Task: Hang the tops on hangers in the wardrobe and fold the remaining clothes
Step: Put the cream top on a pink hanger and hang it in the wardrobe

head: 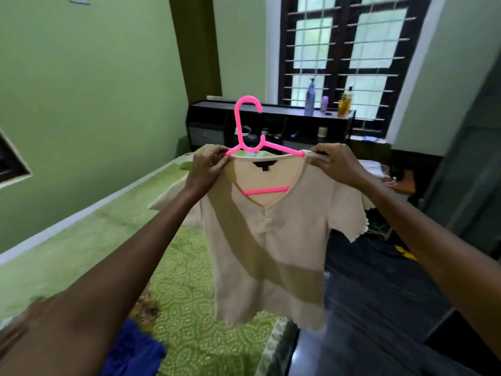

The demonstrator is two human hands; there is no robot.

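Blue garment (135, 351) bunched on the green patterned bedspread (189, 280), nearest. Above the bed edge, a beige ribbed V-neck top (265, 253) hangs on a pink plastic hanger (248, 123). Left hand (208, 165) and right hand (334, 161) each pinch a shoulder seam over the hanger arms. Likely light, soft, stretchy; grip at shoulders, then hook. Bottles (310, 97) on the far shelf.

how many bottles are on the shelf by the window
3, maybe more hidden: a tall purple bottle, a small pink one right of it, a yellow one further right.
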